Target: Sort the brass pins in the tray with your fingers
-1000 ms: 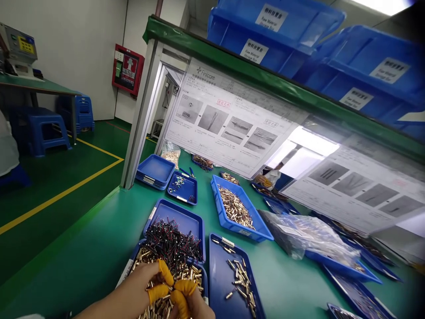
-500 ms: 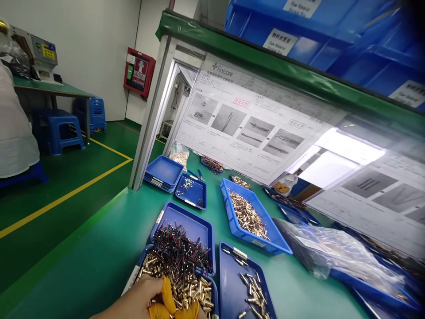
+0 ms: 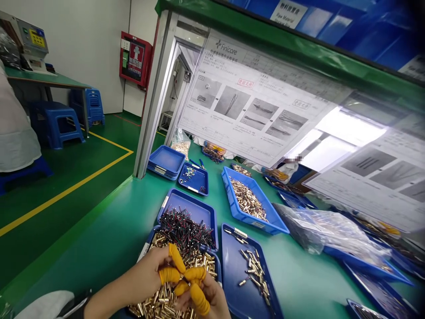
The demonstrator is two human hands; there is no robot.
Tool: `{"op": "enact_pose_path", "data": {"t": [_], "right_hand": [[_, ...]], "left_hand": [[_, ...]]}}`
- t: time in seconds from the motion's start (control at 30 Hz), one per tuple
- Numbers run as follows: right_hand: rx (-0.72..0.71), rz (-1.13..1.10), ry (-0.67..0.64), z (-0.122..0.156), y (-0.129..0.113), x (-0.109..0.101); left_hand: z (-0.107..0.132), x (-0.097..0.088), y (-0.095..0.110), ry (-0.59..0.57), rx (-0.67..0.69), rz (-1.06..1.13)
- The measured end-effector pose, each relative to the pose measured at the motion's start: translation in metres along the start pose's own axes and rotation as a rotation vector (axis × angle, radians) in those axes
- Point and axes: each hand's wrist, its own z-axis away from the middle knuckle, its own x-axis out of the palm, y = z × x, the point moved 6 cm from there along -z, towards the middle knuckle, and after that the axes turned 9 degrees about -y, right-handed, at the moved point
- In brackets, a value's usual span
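the left hand (image 3: 154,271) comes in from the lower left, its forearm slanting up across the table (image 3: 99,230), knuckles up. the right hand (image 3: 214,293) rises from the bottom edge, angled to meet it. yellow covers (image 3: 199,299) sheathe the fingertips of both. the left thumb and finger are drawn into a narrow pinch, and the right fingertips close in against them; between them sits a small part (image 3: 183,278), mostly hidden, too small to name. the pair is held above a blue tray (image 3: 218,267) heaped with brass-coloured tubes (image 3: 166,303). black and red wires (image 3: 186,230) lie piled just beyond, and a second tray (image 3: 232,270) with scattered tubes (image 3: 255,270) sits just right.
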Motion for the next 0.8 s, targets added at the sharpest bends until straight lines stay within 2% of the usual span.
{"op": "enact_pose_path", "data": {"t": [0.3,0.43,0.53,0.67,0.8], "right_hand": [[0.107,-0.034,0.005,-0.003,0.012,0.006],[0.107,-0.055,-0.026,-0.003,0.019,0.007],[0.054,-0.042,-0.033,-0.003,0.022,0.007],[-0.030,-0.017,0.012,-0.003,0.018,0.005],[-0.015,0.092,0.071,0.003,0.001,-0.007]], "left_hand": [[0.006,-0.005,0.003,0.015,0.019,-0.145],[0.009,-0.004,0.008,0.003,0.004,-0.269],[0.010,-0.005,0.010,0.014,0.014,-0.381],[0.006,0.000,0.006,-0.010,0.041,-0.441],[0.002,0.004,0.004,-0.029,0.018,-0.549]]}}
